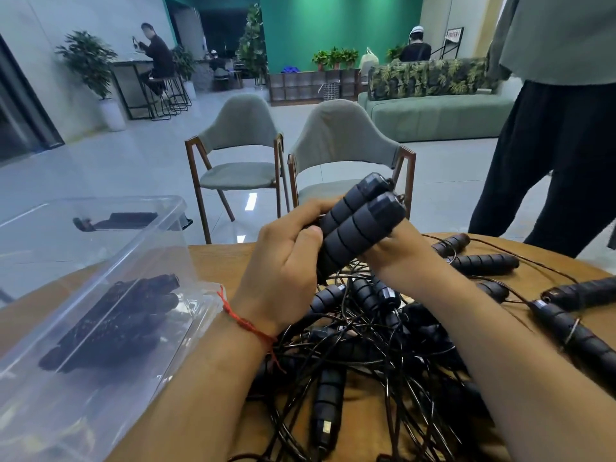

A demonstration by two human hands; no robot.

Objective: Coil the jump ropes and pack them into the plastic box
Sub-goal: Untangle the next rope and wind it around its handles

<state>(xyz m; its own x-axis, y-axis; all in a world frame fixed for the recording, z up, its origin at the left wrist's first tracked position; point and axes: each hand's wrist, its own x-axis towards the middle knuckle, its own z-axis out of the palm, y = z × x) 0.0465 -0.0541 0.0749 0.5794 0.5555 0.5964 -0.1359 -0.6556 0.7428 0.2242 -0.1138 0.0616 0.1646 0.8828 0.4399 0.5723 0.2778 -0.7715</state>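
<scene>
Two black foam jump rope handles (361, 221) are held side by side above the table, tips pointing up and away. My left hand (286, 261) grips their lower part with fingers curled round them. My right hand (400, 251) holds them from the right side, mostly behind the handles. Below my hands lies a tangled pile of black jump ropes (373, 345) with several handles and thin cords. The clear plastic box (110, 261) stands at the left, and a bundle of coiled ropes (116, 318) lies inside it.
The round wooden table (216, 261) carries everything. More loose handles (483, 263) lie at the right. Two grey chairs (240, 155) stand beyond the table. A person in dark trousers (550, 155) stands at the right edge. The box lid (76, 225) leans up behind the box.
</scene>
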